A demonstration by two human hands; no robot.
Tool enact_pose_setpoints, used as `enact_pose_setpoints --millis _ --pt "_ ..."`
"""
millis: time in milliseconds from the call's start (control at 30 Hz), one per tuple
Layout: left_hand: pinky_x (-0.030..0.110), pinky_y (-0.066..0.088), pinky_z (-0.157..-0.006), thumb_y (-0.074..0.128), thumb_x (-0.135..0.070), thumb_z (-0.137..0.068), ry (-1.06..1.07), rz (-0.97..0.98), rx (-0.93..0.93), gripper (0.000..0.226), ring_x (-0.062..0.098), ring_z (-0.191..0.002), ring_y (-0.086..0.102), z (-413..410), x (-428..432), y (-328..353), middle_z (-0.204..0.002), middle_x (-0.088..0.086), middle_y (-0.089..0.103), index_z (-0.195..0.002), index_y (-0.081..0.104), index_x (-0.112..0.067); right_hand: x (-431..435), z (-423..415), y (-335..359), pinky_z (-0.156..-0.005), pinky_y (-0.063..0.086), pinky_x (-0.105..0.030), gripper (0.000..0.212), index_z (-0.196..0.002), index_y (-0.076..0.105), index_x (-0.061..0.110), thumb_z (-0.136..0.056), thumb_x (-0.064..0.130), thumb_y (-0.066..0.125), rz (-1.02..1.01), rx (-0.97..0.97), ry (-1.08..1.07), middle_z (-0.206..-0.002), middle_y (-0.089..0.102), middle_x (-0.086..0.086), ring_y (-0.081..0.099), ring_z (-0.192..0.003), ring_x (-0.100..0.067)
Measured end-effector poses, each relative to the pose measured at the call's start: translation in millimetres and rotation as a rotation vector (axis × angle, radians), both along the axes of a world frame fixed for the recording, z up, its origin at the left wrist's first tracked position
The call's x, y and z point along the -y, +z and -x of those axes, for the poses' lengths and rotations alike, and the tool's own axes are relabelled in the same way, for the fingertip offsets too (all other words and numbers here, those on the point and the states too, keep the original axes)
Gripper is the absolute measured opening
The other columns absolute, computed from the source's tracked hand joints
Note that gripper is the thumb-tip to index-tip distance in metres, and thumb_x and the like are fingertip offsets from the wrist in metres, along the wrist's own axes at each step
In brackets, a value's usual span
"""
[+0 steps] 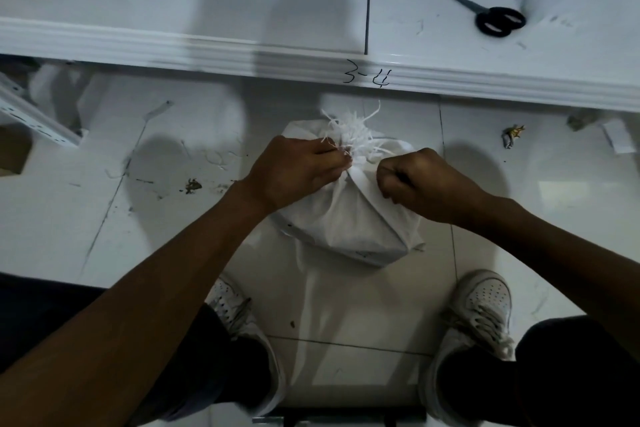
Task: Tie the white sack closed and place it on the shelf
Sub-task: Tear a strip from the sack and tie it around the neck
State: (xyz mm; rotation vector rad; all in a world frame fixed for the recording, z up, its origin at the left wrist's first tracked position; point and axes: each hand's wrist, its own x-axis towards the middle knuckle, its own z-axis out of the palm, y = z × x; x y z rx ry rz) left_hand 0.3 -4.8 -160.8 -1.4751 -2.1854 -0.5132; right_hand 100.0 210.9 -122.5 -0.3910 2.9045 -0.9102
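Pinching white sack [349, 218] neck, left hand [294, 173], right hand [426, 184], shelf [207, 48] marked "3-4"

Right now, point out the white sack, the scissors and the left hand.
white sack [360, 229]: head view, bulging side cloth.
scissors [502, 23]: head view, black handles.
left hand [291, 173]: head view, back of hand.

This looks like a storeroom or packing area, not a home. A long white shelf [207, 45] has "3-4" [366, 77] handwritten on its front edge, like a bay number. Black scissors [491, 15] lie toward the right end of its top. On the white tiled floor [346, 315] below, a slotted metal rail [38, 118] and some cardboard [14, 152] sit at the left. Bits of string and dirt [193, 185] and a crumpled wrapper [512, 135] lie near the shelf's front edge. A white sack [356, 218] stands just before it.
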Motion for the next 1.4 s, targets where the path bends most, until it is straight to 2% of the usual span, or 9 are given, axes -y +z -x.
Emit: enact_pose_setpoints --millis 133,234,434,567,701,801,934,1101,1401 --pt "0.033 0.052 -0.047 0.064 -0.027 -0.093 -0.007 -0.091 0.0 0.013 0.018 -0.074 0.074 -0.9 -3.1 -1.8 -0.085 -0.002 0.076 -0.096 0.076 -0.022 9.4 2.0 -4.6 -0.057 0.044 -0.027 0.045 -0.065 0.064 0.012 -0.083 0.041 0.035 -0.05 -0.052 -0.017 -0.063 0.066 -0.001 0.055 -0.057 -0.015" --pt "0.033 0.052 -0.047 0.063 -0.026 -0.093 -0.011 -0.08 -0.016 0.014 0.018 -0.074 0.073 -1.4 -6.4 -1.2 -0.085 -0.002 0.076 -0.095 0.076 -0.021 15.0 6.9 -11.1 -0.052 0.032 -0.017 0.039 -0.06 0.053 0.015 -0.091 0.038 0.044 -0.014 -0.12 -0.082 -0.056 0.054 0.003 0.046 -0.05 -0.008" --pt "0.029 0.045 -0.043 0.067 -0.028 -0.091 0.026 -0.043 -0.125 0.013 0.015 -0.068 0.071 -4.1 -13.2 5.6 -0.08 -0.004 0.074 -0.084 0.076 -0.022 19.2 15.2 -21.5 -0.057 0.027 -0.023 0.044 -0.07 0.06 0.011 -0.088 0.044 0.035 -0.024 -0.158 -0.102 -0.061 0.052 0.005 0.044 -0.056 -0.012" --pt "0.027 0.035 -0.042 0.07 -0.025 -0.088 0.06 -0.025 -0.177 0.022 0.018 -0.055 0.064 -5.1 -17.7 9.4 -0.066 -0.001 0.067 -0.067 0.068 -0.019 18.9 14.5 -18.8 -0.054 0.032 -0.01 0.026 -0.064 0.047 0.023 -0.089 0.031 0.047 0.095 -0.126 -0.105 -0.054 0.041 0.018 0.047 -0.052 0.001" --pt "0.029 0.031 -0.042 0.07 -0.022 -0.087 0.068 -0.007 -0.183 0.023 0.02 -0.053 0.062 -7.7 -20.0 11.2 -0.064 0.0 0.065 -0.065 0.066 -0.017 18.8 15.8 -20.5 -0.055 0.032 -0.006 0.03 -0.06 0.041 0.022 -0.087 0.018 0.054 0.095 -0.146 -0.103 -0.052 0.037 0.018 0.048 -0.056 0.009" --pt "0.028 0.031 -0.041 0.073 -0.022 -0.084 0.054 -0.004 -0.184 0.025 0.02 -0.052 0.061 -6.2 -20.2 13.2 -0.062 0.001 0.063 -0.062 0.064 -0.017 18.5 17.6 -20.2 -0.055 0.031 -0.007 0.031 -0.058 0.041 0.02 -0.086 0.023 0.054 0.086 -0.149 -0.113 -0.051 0.036 0.016 0.047 -0.055 0.009" --pt "0.026 0.031 -0.042 0.074 -0.019 -0.082 0.019 -0.008 -0.182 0.027 0.018 -0.054 0.062 -4.2 -17.4 17.5 -0.062 0.0 0.064 -0.059 0.06 -0.019 19.8 16.5 -16.1 -0.054 0.032 -0.008 0.032 -0.056 0.032 0.034 -0.085 0.035 0.046 0.069 -0.149 -0.089 -0.05 0.036 0.014 0.047 -0.053 0.004" --pt "0.024 0.03 -0.044 0.075 -0.017 -0.08 -0.001 0.001 -0.128 0.029 0.018 -0.054 0.062 -1.3 -16.7 18.3 -0.062 -0.001 0.064 -0.057 0.059 -0.02 16.3 14.8 -17.5 -0.053 0.03 -0.012 0.03 -0.061 0.046 0.015 -0.083 0.036 0.042 0.033 -0.138 -0.086 -0.054 0.041 0.007 0.038 -0.049 -0.003" --pt "0.024 0.039 -0.042 0.076 -0.017 -0.078 -0.036 -0.003 -0.075 0.021 0.02 -0.055 0.065 2.7 -13.3 19.2 -0.063 0.0 0.066 -0.061 0.065 -0.018 13.3 14.3 -13.4 -0.052 0.027 -0.016 0.028 -0.06 0.042 0.014 -0.077 0.036 0.038 0.045 -0.158 -0.074 -0.052 0.037 0.006 0.036 -0.047 -0.006"
